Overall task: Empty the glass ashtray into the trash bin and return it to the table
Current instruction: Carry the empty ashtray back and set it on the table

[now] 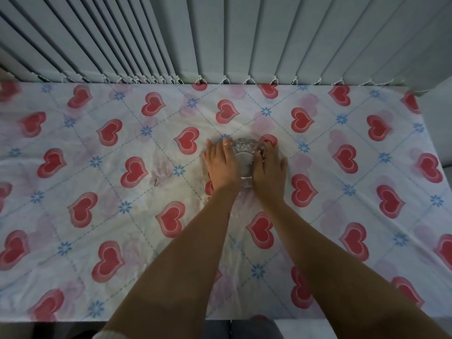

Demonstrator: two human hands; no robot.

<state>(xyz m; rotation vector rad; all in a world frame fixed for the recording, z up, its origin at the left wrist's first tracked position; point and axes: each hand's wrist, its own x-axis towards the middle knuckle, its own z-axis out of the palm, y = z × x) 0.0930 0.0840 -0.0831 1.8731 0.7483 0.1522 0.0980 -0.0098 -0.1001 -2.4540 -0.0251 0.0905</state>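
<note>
A clear cut-glass ashtray (245,155) sits on the table (97,133), which is covered by a white cloth printed with red hearts. My left hand (220,165) lies against the ashtray's left side, fingers wrapped round its rim. My right hand (270,167) clasps the right side the same way. A few dark specks show inside the glass near my right thumb. Both hands cover the sides of the ashtray, so only its middle and far rim show. No trash bin is in view.
Grey vertical blinds (220,37) hang along the table's far edge. The near table edge (73,321) runs along the bottom of the view, with dark floor below it. A pale surface (437,133) stands past the table's right end.
</note>
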